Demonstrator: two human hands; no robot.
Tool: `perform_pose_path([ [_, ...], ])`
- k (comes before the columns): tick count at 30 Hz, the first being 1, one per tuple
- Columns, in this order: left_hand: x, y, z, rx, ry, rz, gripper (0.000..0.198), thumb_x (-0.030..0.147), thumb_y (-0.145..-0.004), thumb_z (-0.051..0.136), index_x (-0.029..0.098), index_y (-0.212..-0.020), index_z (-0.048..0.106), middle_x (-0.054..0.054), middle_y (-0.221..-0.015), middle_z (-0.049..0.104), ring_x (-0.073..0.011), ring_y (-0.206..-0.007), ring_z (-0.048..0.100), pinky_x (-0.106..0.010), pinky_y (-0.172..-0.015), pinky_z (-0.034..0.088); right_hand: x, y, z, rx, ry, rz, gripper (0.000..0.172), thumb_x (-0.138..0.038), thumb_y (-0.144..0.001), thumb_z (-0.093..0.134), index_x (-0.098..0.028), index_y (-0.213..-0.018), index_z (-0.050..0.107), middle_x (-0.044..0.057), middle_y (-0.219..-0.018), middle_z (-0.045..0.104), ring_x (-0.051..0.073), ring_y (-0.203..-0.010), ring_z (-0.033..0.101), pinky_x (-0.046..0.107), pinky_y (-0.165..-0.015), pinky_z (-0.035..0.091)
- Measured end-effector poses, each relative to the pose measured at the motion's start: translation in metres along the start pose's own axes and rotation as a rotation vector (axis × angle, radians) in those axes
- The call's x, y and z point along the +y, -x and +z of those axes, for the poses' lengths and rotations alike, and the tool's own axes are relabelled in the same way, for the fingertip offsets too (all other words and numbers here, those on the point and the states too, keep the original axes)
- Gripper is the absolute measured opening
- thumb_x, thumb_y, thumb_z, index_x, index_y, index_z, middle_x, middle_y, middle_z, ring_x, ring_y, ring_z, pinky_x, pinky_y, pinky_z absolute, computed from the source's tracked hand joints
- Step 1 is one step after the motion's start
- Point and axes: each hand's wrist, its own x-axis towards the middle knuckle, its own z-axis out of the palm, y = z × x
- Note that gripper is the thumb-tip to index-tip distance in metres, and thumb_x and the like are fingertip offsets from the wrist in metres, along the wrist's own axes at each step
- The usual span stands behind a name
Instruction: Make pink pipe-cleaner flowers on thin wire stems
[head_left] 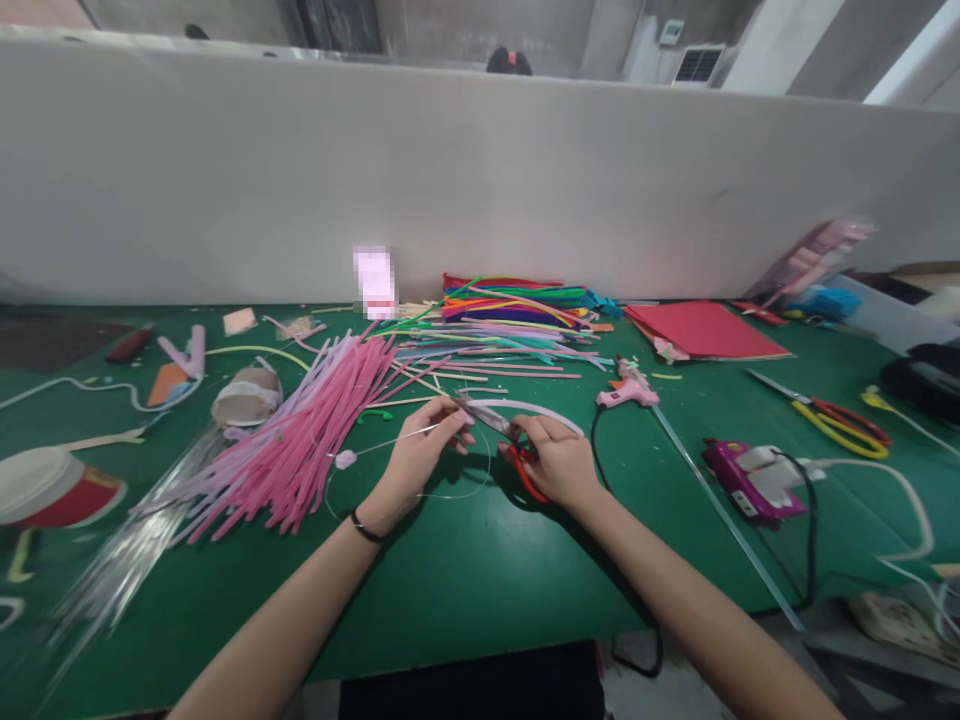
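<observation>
My right hand (559,462) is closed round the red handles of a pair of scissors (504,436), whose blades point left toward my left hand. My left hand (421,452) pinches a thin wire (390,442) with a small pale bead-like piece (345,459) at its left end; the wire curls in a loop on the green table (465,560) under both hands. The scissor blades sit at my left fingertips. A white curved band (525,407) lies just behind the hands.
A heap of pink pipe cleaners (315,440) lies to the left, mixed coloured ones (510,310) behind. A pink glue gun (628,388), red sheet (705,330), yellow-red scissors (840,420), purple device (739,478), tape roll (247,395) and red cup (52,490) surround them. A white partition stands behind.
</observation>
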Motion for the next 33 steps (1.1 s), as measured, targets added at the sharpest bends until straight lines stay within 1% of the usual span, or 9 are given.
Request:
perform_pose_path([
  [4,0.001,0.000,0.001,0.013,0.031,-0.038,0.019,0.034,-0.076,0.070,0.016,-0.079,0.064,-0.002,-0.075,0.062,-0.0129,-0.061,0.059,-0.023,-0.056,0.052,0.002,-0.001,0.004,0.017,0.072,-0.044,0.045,-0.048,-0.092,0.052,-0.017,-0.123,0.061,0.011,-0.097,0.073,0.020,-0.086,0.067,0.025,-0.069,0.045],
  [11,0.004,0.002,0.006,0.019,0.113,-0.115,0.018,0.030,-0.074,0.072,0.014,-0.076,0.064,-0.001,-0.070,0.062,-0.0117,-0.060,0.059,-0.023,-0.057,0.053,0.005,0.000,0.002,0.017,0.159,-0.117,0.035,-0.044,-0.095,0.047,-0.021,-0.112,0.068,0.008,-0.089,0.075,0.019,-0.077,0.067,0.027,-0.069,0.041],
  [14,0.004,0.001,0.005,0.025,0.151,-0.195,0.015,0.028,-0.073,0.072,0.014,-0.074,0.064,-0.001,-0.071,0.063,-0.0113,-0.061,0.060,-0.022,-0.059,0.054,0.003,0.000,0.001,-0.007,0.180,-0.126,0.035,-0.044,-0.096,0.045,-0.020,-0.106,0.068,0.007,-0.083,0.074,0.018,-0.073,0.067,0.027,-0.067,0.038],
  [17,0.002,0.000,0.001,0.023,0.176,-0.272,0.013,0.026,-0.073,0.071,0.015,-0.072,0.066,-0.002,-0.071,0.064,-0.0113,-0.061,0.062,-0.021,-0.060,0.053,0.001,0.001,0.001,-0.070,0.188,-0.122,0.036,-0.046,-0.097,0.042,-0.020,-0.095,0.068,0.005,-0.072,0.071,0.016,-0.063,0.063,0.027,-0.060,0.032],
  [19,0.001,-0.002,-0.001,0.033,0.179,-0.300,0.012,0.026,-0.074,0.071,0.015,-0.071,0.067,-0.003,-0.071,0.065,-0.0115,-0.061,0.062,-0.021,-0.061,0.053,0.001,0.001,0.002,-0.093,0.186,-0.120,0.038,-0.047,-0.097,0.041,-0.020,-0.090,0.067,0.004,-0.068,0.069,0.014,-0.059,0.060,0.027,-0.057,0.028],
  [22,-0.001,-0.004,-0.003,0.034,0.171,-0.312,0.011,0.026,-0.074,0.071,0.016,-0.070,0.068,-0.003,-0.070,0.066,-0.0117,-0.061,0.062,-0.021,-0.061,0.053,0.002,0.000,0.004,-0.104,0.185,-0.112,0.040,-0.049,-0.097,0.040,-0.020,-0.090,0.066,0.005,-0.068,0.069,0.014,-0.057,0.059,0.027,-0.055,0.025],
  [28,-0.003,-0.009,-0.003,0.015,0.191,-0.309,0.011,0.025,-0.074,0.071,0.015,-0.069,0.067,-0.002,-0.070,0.064,-0.0097,-0.059,0.060,-0.020,-0.060,0.053,0.004,0.002,0.007,-0.089,0.155,-0.075,0.041,-0.054,-0.095,0.042,-0.019,-0.095,0.064,0.005,-0.071,0.070,0.016,-0.059,0.062,0.026,-0.053,0.024],
  [31,-0.004,-0.010,-0.005,0.009,0.167,-0.282,0.011,0.025,-0.074,0.071,0.015,-0.071,0.067,-0.002,-0.072,0.065,-0.0096,-0.061,0.061,-0.019,-0.060,0.054,0.002,0.003,0.009,-0.034,0.121,0.037,0.051,-0.061,-0.089,0.045,-0.014,-0.100,0.060,0.007,-0.070,0.069,0.018,-0.061,0.063,0.025,-0.052,0.027],
  [33,-0.006,-0.010,-0.006,0.013,0.150,-0.270,0.011,0.024,-0.074,0.071,0.015,-0.071,0.067,-0.002,-0.073,0.065,-0.0097,-0.061,0.061,-0.019,-0.059,0.054,0.000,0.004,0.009,-0.013,0.150,0.101,0.055,-0.065,-0.086,0.046,-0.013,-0.094,0.059,0.009,-0.071,0.068,0.020,-0.064,0.063,0.026,-0.053,0.029],
])
